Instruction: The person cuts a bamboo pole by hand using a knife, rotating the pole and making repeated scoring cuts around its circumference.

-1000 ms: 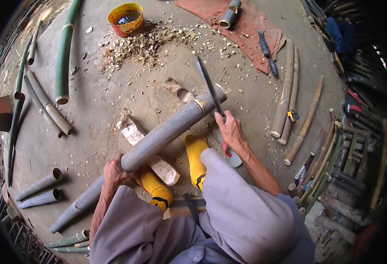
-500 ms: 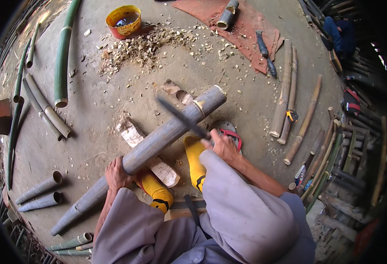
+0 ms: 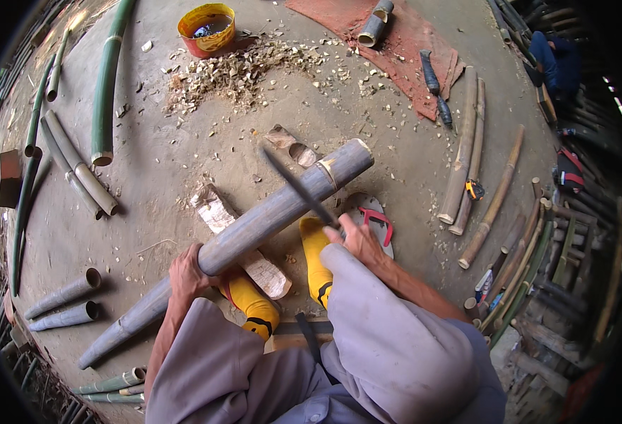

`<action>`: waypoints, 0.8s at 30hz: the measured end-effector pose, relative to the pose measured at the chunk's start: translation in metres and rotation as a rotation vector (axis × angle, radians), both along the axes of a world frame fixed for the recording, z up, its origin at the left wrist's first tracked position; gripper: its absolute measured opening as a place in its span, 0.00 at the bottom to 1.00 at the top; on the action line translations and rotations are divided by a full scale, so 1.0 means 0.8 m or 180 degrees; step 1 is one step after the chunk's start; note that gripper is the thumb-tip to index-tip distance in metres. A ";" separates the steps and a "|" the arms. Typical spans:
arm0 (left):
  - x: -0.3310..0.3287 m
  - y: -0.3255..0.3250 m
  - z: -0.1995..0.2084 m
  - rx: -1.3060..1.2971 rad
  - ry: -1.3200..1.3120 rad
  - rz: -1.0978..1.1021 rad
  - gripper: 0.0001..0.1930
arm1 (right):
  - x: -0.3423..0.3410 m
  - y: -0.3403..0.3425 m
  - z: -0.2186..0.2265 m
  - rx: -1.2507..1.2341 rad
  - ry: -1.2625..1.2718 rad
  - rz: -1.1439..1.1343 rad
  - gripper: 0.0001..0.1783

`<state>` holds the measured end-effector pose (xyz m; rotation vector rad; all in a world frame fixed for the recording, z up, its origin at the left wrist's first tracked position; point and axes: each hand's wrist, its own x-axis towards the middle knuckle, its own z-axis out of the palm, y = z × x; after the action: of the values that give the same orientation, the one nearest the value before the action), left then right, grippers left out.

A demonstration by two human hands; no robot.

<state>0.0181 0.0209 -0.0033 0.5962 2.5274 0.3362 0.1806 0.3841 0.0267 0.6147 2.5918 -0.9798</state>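
Note:
A thick grey bamboo pole (image 3: 268, 222) lies slantwise before me, its far end resting to the upper right. Fingers wrapped round its lower half, my left hand (image 3: 187, 271) grips it near my left foot. My right hand (image 3: 362, 242) is closed on a long dark-bladed knife (image 3: 297, 185); its handle is mostly hidden by the fingers. The blade crosses over the pole just short of a pale, scraped node ring (image 3: 327, 172). Beneath the pole, a notched wooden block (image 3: 267, 275) shows on the near side and continues on the far side.
A second carved wood piece (image 3: 289, 145) lies beyond the pole. Wood chips (image 3: 233, 78) are heaped by a red-yellow bucket (image 3: 208, 32). Cut bamboo (image 3: 459, 148) lies at right, green bamboo (image 3: 106, 92) at left. A dark-handled tool (image 3: 434, 85) rests near a red cloth (image 3: 410, 63).
The knife blade has swung slightly, its tip now farther up and away from me. My left hand keeps its grip on the pole. The whole view has shifted a little.

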 end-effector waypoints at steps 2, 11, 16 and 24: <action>0.033 0.002 -0.012 0.0070 0.0972 -0.0009 0.40 | -0.008 0.014 0.006 0.0118 0.0287 -0.0498 0.27; 0.008 -0.004 -0.010 0.0043 0.0253 -0.0083 0.40 | 0.013 0.020 -0.008 0.0325 0.0300 0.0058 0.24; -0.006 0.009 -0.005 0.0110 -0.0126 -0.0201 0.40 | -0.008 0.045 0.006 0.0244 0.0293 -0.1305 0.24; 0.035 0.017 -0.007 -0.0078 0.0635 0.0090 0.40 | -0.002 -0.001 -0.006 0.0155 0.0082 -0.0837 0.23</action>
<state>0.0464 0.0345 -0.0092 0.6122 2.7287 0.2669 0.1793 0.3833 0.0215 0.9815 2.6098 -1.0084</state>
